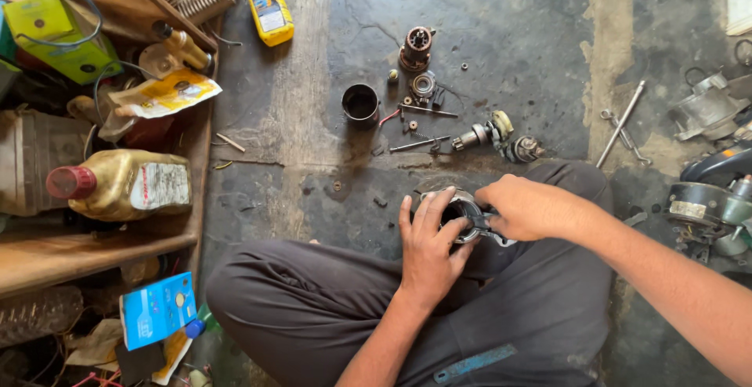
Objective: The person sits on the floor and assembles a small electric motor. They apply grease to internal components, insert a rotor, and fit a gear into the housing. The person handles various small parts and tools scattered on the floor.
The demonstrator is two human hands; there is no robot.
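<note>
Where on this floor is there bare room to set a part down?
Bare concrete lies between the yellow plastic bottle and black metal cup, and beyond the long steel rod. Crowded: the small parts around the rusty armature.

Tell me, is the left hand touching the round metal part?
Touching. The head view shows the left hand wrapped around the round metal part, fingers lying over its rim with no gap.

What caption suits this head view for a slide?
Seated cross-legged, left hand steadies a round metal housing while right hand works it.
</note>
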